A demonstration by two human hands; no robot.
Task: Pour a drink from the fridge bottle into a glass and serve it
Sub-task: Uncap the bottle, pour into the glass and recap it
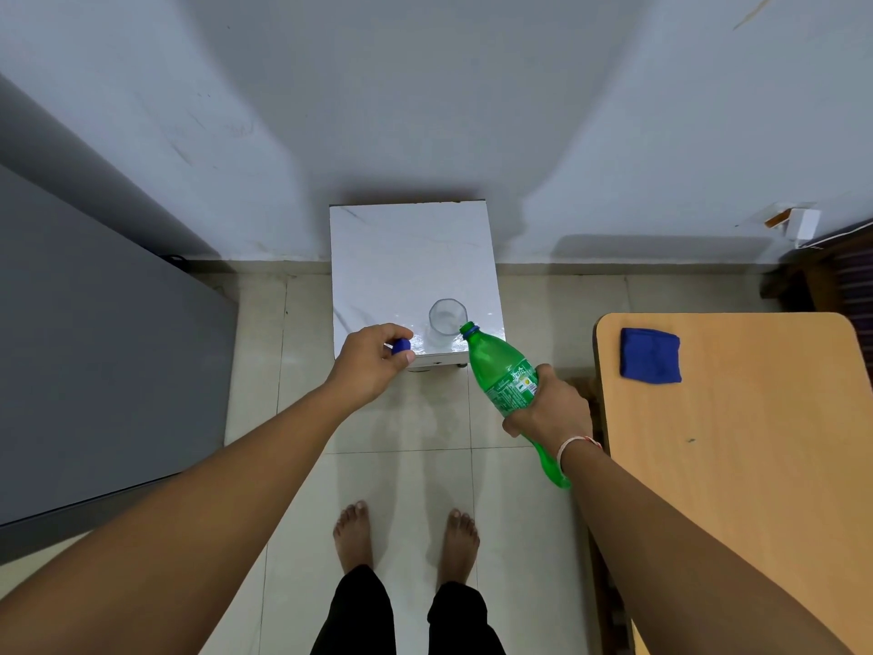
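A clear empty-looking glass [446,321] stands upright near the front right of a small white marble-top stool [406,257]. My right hand [550,408] grips a green plastic bottle [500,375] around its label. The bottle is uncapped and tilted, its open mouth at the glass's right rim. No stream of liquid is visible. My left hand [373,364] holds the blue bottle cap [401,346] between thumb and fingers, just left of the glass over the stool's front edge.
A dark grey fridge [94,347] fills the left side. A wooden table [746,442] on the right carries a folded blue cloth [651,356]. My bare feet [406,536] stand on the tiled floor. The wall is close behind the stool.
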